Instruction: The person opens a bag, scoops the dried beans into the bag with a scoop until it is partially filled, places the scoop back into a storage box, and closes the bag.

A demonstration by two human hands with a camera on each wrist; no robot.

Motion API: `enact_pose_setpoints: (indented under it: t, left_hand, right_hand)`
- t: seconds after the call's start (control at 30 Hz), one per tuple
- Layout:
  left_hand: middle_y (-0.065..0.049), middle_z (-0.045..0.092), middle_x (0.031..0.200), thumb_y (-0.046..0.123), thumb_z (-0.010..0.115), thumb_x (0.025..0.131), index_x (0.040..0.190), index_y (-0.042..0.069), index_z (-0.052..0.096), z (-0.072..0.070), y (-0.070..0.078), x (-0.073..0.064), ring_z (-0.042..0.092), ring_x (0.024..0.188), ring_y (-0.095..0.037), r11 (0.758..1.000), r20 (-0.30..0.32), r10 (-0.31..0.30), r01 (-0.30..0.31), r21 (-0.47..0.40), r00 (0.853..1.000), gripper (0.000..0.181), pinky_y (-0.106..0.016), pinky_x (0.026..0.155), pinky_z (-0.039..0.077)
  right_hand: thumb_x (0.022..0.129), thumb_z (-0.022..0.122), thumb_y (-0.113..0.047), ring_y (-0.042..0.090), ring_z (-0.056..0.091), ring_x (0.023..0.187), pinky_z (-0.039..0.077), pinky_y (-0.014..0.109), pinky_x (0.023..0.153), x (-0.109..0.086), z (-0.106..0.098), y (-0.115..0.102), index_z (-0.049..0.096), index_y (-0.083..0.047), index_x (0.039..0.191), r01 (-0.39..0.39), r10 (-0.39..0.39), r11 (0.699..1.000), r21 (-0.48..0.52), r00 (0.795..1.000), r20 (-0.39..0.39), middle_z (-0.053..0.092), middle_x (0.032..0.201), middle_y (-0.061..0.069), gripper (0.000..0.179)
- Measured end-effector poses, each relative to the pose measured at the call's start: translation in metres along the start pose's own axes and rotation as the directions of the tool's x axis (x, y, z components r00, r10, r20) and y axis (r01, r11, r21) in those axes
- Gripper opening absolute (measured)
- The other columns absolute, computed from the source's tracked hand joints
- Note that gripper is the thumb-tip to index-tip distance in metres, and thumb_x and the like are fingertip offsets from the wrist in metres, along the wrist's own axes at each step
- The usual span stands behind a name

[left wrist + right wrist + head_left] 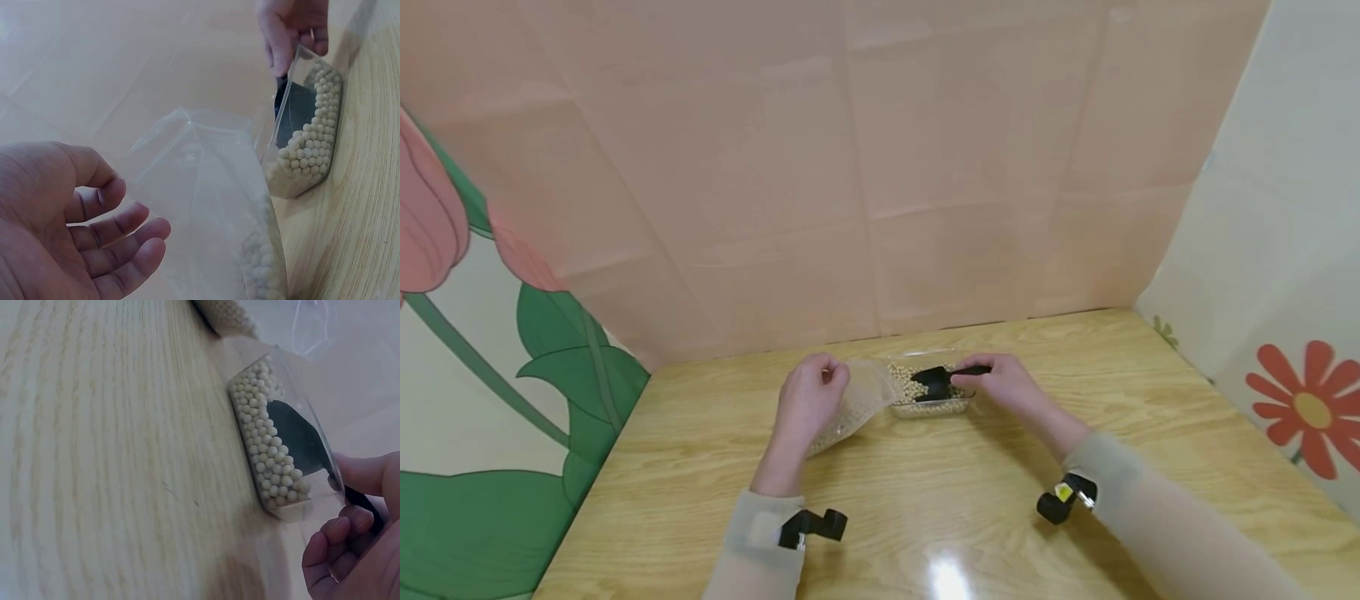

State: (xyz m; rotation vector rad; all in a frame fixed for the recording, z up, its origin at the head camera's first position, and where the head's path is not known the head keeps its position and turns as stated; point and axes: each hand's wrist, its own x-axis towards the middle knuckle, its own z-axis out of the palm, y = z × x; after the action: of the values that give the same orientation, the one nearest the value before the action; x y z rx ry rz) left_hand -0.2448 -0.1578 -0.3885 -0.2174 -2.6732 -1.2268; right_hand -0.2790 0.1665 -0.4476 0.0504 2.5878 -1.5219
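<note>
My left hand (pixel 811 393) pinches the edge of a clear plastic bag (pixel 863 390) between thumb and forefinger, its other fingers loosely curled. Small pale balls (pixel 262 265) lie in the bag's lower part. To the right of the bag, with the bag's mouth against its left end, sits a clear plastic box (pixel 936 408) filled with similar pale balls (pixel 269 450). My right hand (pixel 1003 382) grips the handle of a black scoop (pixel 934 380) at the box's right end. The scoop's blade (pixel 297 434) is inside the box, partly among the balls.
The box and bag rest on a wood-grain table (pixel 887 500). Behind it hangs a pinkish creased sheet (pixel 865 183). A wall with painted tulips (pixel 445 217) stands at left, and one with a red flower (pixel 1311 408) at right.
</note>
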Motion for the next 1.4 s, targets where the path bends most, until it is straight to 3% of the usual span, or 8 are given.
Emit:
enact_pose_setpoints:
  t: [0.13,0.23,0.33,0.47,0.7,1.03,1.2,1.4]
  left_hand:
    - [-0.009,0.070,0.101,0.019,0.062,0.107,0.092,0.010,0.072,0.000,0.001,-0.001,0.063,0.089,-0.026,1.000,0.002,0.003,-0.003,0.003,1.000,0.021,-0.047,0.084,0.053]
    - [-0.009,0.069,0.102,0.020,0.062,0.108,0.092,0.010,0.072,0.000,0.001,-0.001,0.062,0.089,-0.027,1.000,0.007,-0.001,0.001,-0.002,1.000,0.021,-0.047,0.084,0.053]
    - [-0.009,0.069,0.103,0.019,0.062,0.108,0.092,0.010,0.071,0.000,0.002,-0.001,0.063,0.090,-0.026,1.000,0.008,-0.002,0.002,-0.004,1.000,0.021,-0.047,0.085,0.054]
    - [-0.009,0.070,0.103,0.019,0.062,0.108,0.093,0.009,0.072,-0.001,0.002,-0.002,0.063,0.089,-0.026,1.000,0.010,-0.003,0.003,-0.004,1.000,0.021,-0.047,0.084,0.054]
    - [-0.009,0.068,0.101,0.020,0.061,0.108,0.093,0.009,0.072,0.000,0.003,-0.001,0.061,0.087,-0.026,1.000,0.013,-0.007,0.007,-0.005,1.000,0.021,-0.046,0.082,0.052]
    - [-0.009,0.069,0.100,0.018,0.062,0.107,0.093,0.008,0.073,0.000,0.003,-0.002,0.062,0.087,-0.026,1.000,-0.001,0.005,-0.005,-0.008,1.000,0.021,-0.046,0.083,0.053]
    - [-0.008,0.069,0.095,0.017,0.062,0.107,0.093,0.008,0.073,-0.002,0.002,-0.001,0.061,0.081,-0.024,1.000,-0.011,0.008,-0.008,-0.009,1.000,0.021,-0.044,0.078,0.052]
    - [-0.007,0.070,0.095,0.018,0.062,0.107,0.092,0.009,0.073,-0.002,0.000,-0.001,0.061,0.082,-0.024,1.000,-0.020,0.004,-0.004,-0.013,1.000,0.021,-0.045,0.080,0.053]
  right_hand:
    - [0.097,0.086,-0.036,0.017,0.055,0.069,0.049,0.036,0.071,0.002,0.004,0.004,0.076,-0.010,0.138,-0.004,0.004,1.000,0.012,1.000,-0.008,0.070,0.140,0.018,0.050]
    - [0.096,0.086,-0.037,0.027,0.066,0.102,0.052,0.045,0.094,0.002,0.007,0.005,0.077,-0.009,0.137,0.019,-0.019,1.000,0.003,1.000,-0.015,0.066,0.150,0.018,0.050]
    - [0.096,0.086,-0.036,0.039,0.059,0.136,0.042,0.057,0.116,0.002,0.010,0.005,0.078,-0.010,0.137,0.018,-0.018,1.000,0.017,1.000,-0.019,0.063,0.155,0.018,0.049]
    - [0.097,0.086,-0.034,0.043,0.047,0.151,0.028,0.062,0.126,0.001,0.011,0.006,0.077,-0.010,0.138,0.025,-0.024,0.999,0.032,1.000,-0.018,0.061,0.157,0.019,0.048]
    - [0.099,0.084,-0.034,0.044,0.049,0.149,0.030,0.062,0.126,-0.002,0.012,0.009,0.077,-0.008,0.137,0.061,-0.061,0.997,0.037,0.998,-0.023,0.060,0.156,0.020,0.046]
    - [0.100,0.084,-0.032,0.040,0.046,0.149,0.032,0.058,0.124,-0.010,0.012,0.008,0.075,-0.008,0.138,0.015,-0.014,0.984,0.176,1.000,-0.007,0.058,0.159,0.017,0.046]
    - [0.100,0.084,-0.034,0.027,0.058,0.124,0.049,0.042,0.101,-0.012,0.012,0.008,0.075,-0.010,0.139,-0.006,0.007,0.977,0.213,1.000,-0.004,0.063,0.153,0.014,0.047]
    - [0.099,0.085,-0.033,0.016,0.057,0.093,0.051,0.033,0.079,-0.014,0.012,0.009,0.072,-0.007,0.144,0.007,-0.005,0.967,0.256,1.000,-0.010,0.068,0.141,0.011,0.054]
